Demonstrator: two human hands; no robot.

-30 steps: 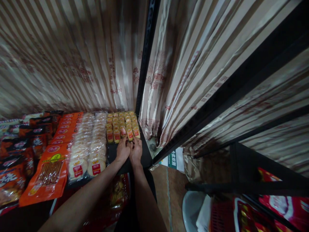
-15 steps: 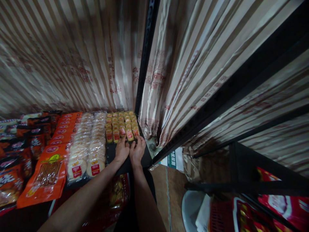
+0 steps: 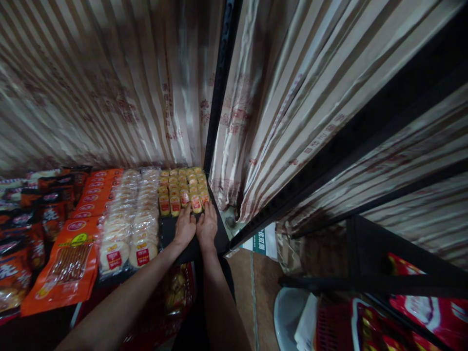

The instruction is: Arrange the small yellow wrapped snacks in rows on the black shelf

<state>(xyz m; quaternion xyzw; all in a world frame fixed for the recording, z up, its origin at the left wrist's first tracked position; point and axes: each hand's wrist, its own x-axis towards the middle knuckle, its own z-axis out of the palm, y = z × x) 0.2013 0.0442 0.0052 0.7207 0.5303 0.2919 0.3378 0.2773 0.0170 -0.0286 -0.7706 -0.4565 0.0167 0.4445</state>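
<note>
Rows of small yellow packets with red labels (image 3: pixel 174 201) stand at the right end of a black shelf (image 3: pixel 175 236). My left hand (image 3: pixel 185 227) lies at the front of these rows, its fingertips touching a packet near the middle. Beside it my right hand (image 3: pixel 207 226) has its fingers stretched forward against the front packets at the right. Both hands are palm down with fingers extended, and neither is wrapped round a packet. Left of the yellow packets are two rows of clear-wrapped round white cakes (image 3: pixel 143 239).
Orange packs of brown sticks (image 3: pixel 69 258) and dark orange-black bags (image 3: pixel 14 273) fill the shelf's left. A striped curtain (image 3: pixel 146 97) hangs behind, with a black upright post (image 3: pixel 217 92). Below right are a white basin (image 3: pixel 287 312), a red basket (image 3: pixel 327 329) and red bags (image 3: pixel 424 312).
My right hand's fingers have straightened forward against the front packets. My left hand stays almost in place, and the view has shifted very slightly.
</note>
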